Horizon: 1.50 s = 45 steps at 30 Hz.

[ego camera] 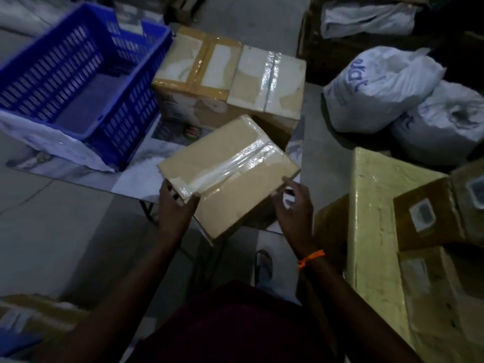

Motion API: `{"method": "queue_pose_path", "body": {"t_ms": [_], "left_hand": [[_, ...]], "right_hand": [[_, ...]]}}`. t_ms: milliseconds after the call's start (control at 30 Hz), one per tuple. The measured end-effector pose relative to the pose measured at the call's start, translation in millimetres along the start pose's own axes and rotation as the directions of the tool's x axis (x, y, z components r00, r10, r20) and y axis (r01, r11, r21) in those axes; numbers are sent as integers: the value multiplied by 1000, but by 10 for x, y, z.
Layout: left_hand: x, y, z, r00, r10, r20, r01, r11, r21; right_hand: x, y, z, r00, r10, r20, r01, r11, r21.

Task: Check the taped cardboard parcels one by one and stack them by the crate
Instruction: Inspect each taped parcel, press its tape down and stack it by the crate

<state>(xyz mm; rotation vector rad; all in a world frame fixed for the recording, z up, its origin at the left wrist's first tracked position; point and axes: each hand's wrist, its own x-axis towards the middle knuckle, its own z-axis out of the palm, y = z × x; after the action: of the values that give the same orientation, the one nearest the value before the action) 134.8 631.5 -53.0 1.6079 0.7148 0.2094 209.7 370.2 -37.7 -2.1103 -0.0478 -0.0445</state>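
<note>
Over the surface (136, 179) beside the crate (125, 121), you hold the parcel (227, 174) tilted: left hand (178, 205) grips its taped corner, right hand (293, 208) pinches the right edge. It seems light and stiff; the tape is glossy, so grip bare cardboard.

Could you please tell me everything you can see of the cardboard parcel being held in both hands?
The held parcel is a flat rectangular box of plain brown cardboard, closed, with a glossy clear tape strip along its top that wraps over the near-left end. It is tilted, held diagonally above the near edge of the marbled table. The left hand grips its near-left corner, thumb on top; the right hand holds its right edge.
</note>
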Motion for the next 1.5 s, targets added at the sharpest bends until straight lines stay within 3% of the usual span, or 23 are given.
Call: {"method": "queue_pose_path", "body": {"t_ms": [167,333,400,667,800,1033,1200,1333,1500], "left_hand": [[-85,102,133,998,-19,-61,19,1000,-11],[-23,228,197,998,-25,-54,27,999,24],[21,221,185,995,-74,-63,77,996,36],[127,254,251,966,-257,-39,258,965,33],[216,385,294,966,-245,-79,253,961,114],[292,596,235,973,-206,-105,212,976,50],[152,731,143,985,-90,-144,76,992,-101],[53,873,2,985,-81,-150,39,963,-265],[-146,751,-113,985,-84,-148,38,956,-292]], "right_hand": [[893,-82,-43,990,-127,59,133,983,-127],[1484,-9,75,914,-13,405,95,978,-183],[1571,46,103,884,1,468,119,967,-227],[1317,430,-242,881,80,466,27,975,-220],[1409,273,-232,873,89,480,-4,984,-175],[1627,57,58,900,126,417,-99,991,-87],[1450,-173,-159,973,127,195,-156,978,141],[1162,-341,-344,985,156,73,-172,930,326],[675,-255,-361,971,236,-46,-203,907,370]]}}
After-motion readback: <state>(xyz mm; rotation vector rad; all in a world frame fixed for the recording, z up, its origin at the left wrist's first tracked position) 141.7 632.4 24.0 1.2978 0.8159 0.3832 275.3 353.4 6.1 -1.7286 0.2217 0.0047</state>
